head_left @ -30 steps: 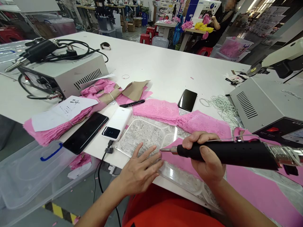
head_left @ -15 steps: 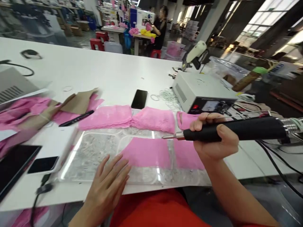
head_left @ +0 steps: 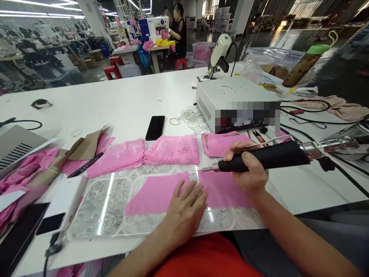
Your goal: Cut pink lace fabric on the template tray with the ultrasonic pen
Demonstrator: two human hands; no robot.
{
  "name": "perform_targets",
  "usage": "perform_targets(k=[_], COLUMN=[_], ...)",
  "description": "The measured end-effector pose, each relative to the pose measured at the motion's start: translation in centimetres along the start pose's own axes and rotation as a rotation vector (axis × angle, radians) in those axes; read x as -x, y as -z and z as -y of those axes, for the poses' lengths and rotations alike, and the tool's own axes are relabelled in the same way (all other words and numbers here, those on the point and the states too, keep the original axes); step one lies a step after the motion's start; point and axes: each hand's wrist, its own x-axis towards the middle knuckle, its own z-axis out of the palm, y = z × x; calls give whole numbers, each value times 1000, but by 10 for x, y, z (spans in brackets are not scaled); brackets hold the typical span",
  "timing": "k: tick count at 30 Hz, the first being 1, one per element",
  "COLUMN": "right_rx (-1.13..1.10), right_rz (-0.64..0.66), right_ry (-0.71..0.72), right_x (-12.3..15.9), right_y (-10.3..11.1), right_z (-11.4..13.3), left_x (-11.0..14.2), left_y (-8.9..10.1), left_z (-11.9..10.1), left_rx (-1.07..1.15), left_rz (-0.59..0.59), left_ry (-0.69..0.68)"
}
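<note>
My left hand [head_left: 186, 209] lies flat with fingers spread on a pink fabric piece [head_left: 152, 196] that rests on a clear scratched cutting plate [head_left: 95, 207]. My right hand [head_left: 250, 173] grips a black handheld cutting tool [head_left: 265, 158] whose metal tip [head_left: 206, 169] points left, just above the pink fabric near my left fingertips. A second pink piece [head_left: 227, 192] lies under my right hand.
Two pink lace stacks [head_left: 144, 153] lie beyond the plate, a black phone [head_left: 155, 127] and white rubber bands [head_left: 191, 115] behind them. A white control box [head_left: 236, 102] stands at the right. A marker pen [head_left: 85, 165], bundled pink fabric [head_left: 25, 173], a power bank [head_left: 69, 209] sit left. A person works far behind.
My view has swung to the right. My left hand moved right and forward onto the pink piece, and the tool tip came down closer to the fabric.
</note>
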Motion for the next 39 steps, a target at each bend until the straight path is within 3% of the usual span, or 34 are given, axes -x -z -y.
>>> perform_targets(k=[22, 28, 39], right_rx=[93, -33, -27], right_rz=[61, 88, 123], right_ry=[43, -16, -33], right_x=[1, 5, 10], right_y=[-5, 2, 3], right_z=[-7, 1, 2], left_x=[0, 7, 18], left_y=[1, 6, 6], left_z=[-3, -4, -5], left_rx=[67, 77, 90], left_rz=[25, 33, 12], left_ry=[-41, -96, -108])
